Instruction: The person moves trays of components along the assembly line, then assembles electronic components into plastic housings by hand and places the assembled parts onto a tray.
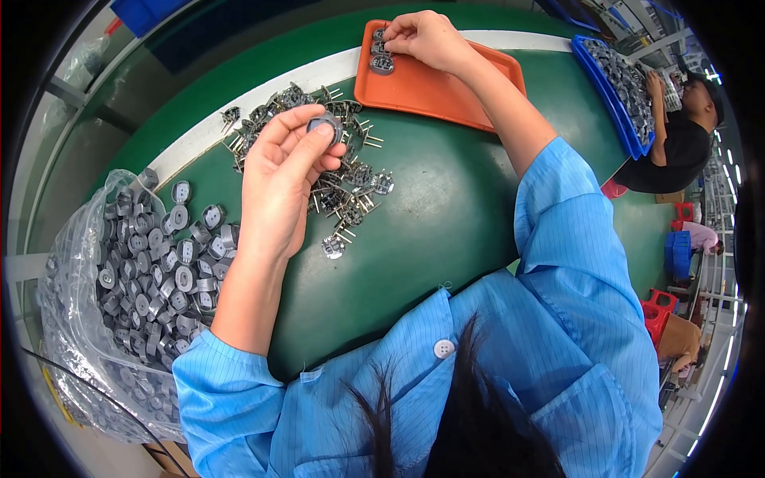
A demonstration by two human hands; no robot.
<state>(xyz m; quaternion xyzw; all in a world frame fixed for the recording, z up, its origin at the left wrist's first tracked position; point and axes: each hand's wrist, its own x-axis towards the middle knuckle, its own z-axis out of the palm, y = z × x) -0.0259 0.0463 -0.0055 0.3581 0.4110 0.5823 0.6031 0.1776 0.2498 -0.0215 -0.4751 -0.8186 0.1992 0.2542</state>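
Grey cap, likely light, stiff, best rim-held, is pinched by the left hand near the tray, the right hand over it, grip unclear.

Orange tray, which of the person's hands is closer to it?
Right. The right hand is over the left end of the orange tray, at the dark round parts. The left hand is outside it, to the lower left, holding a grey round piece.
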